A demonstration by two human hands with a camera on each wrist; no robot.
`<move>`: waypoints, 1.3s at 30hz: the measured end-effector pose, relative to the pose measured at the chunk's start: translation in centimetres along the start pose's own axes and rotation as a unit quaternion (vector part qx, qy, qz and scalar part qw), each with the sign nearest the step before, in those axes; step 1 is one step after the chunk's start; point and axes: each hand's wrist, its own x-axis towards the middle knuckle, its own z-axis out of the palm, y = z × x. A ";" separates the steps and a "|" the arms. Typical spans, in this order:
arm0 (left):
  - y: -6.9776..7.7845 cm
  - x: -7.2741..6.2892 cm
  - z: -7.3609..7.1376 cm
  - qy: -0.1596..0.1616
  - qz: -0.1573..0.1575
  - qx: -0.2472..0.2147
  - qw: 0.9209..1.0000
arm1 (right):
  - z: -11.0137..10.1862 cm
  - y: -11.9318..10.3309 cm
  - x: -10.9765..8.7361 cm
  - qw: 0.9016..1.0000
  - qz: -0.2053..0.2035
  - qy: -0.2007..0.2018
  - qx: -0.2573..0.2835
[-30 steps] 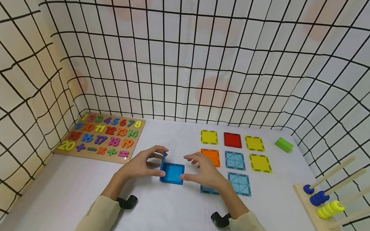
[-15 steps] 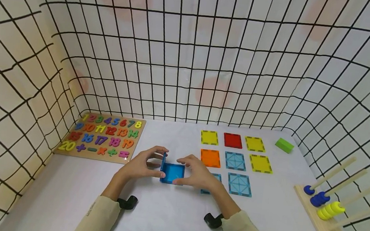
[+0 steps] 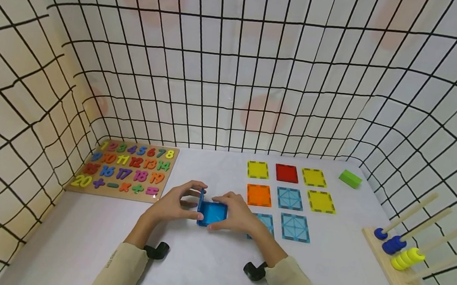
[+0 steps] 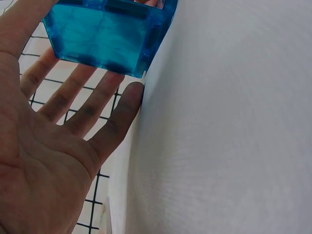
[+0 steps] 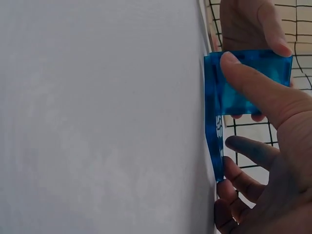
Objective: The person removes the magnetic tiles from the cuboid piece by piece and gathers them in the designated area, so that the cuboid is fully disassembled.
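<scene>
A translucent blue square magnetic tile lies flat on the white tabletop in the head view. Along its left edge stands a second blue tile, upright; the left wrist view shows this standing tile broadside. My left hand pinches the upright tile, thumb at the near side and fingers behind. Around the flat tile's right part, my right hand spreads its thumb and index finger. In the right wrist view, the right thumb crosses in front of the upright tile; whether it touches is unclear.
Loose square tiles lie to the right: yellow, red, orange and patterned light blue. A green block and a peg counter sit farther right. A number board lies at left. Black wire mesh surrounds the table.
My right hand has moved left, from the flat tile's right edge to over its right part. The left hand and both tiles have stayed in place.
</scene>
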 end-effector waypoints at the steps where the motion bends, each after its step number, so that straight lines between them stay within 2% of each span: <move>1: 0.0 0.0 0.0 0.000 0.001 -0.001 1.000 | 0.1 0.0 0.0 1.000 0.002 0.002 -0.003; 18: 0.2 0.0 0.1 -0.006 -0.002 -0.006 1.000 | 0.8 -0.5 0.4 0.998 0.005 0.019 -0.058; 25: 0.2 0.1 0.1 0.001 -0.009 0.001 1.000 | 0.5 -0.9 0.4 0.998 0.020 0.023 -0.047; 39: 0.3 0.1 -0.1 -0.011 0.002 -0.009 1.000 | 0.2 -0.5 0.2 0.999 0.031 0.020 -0.009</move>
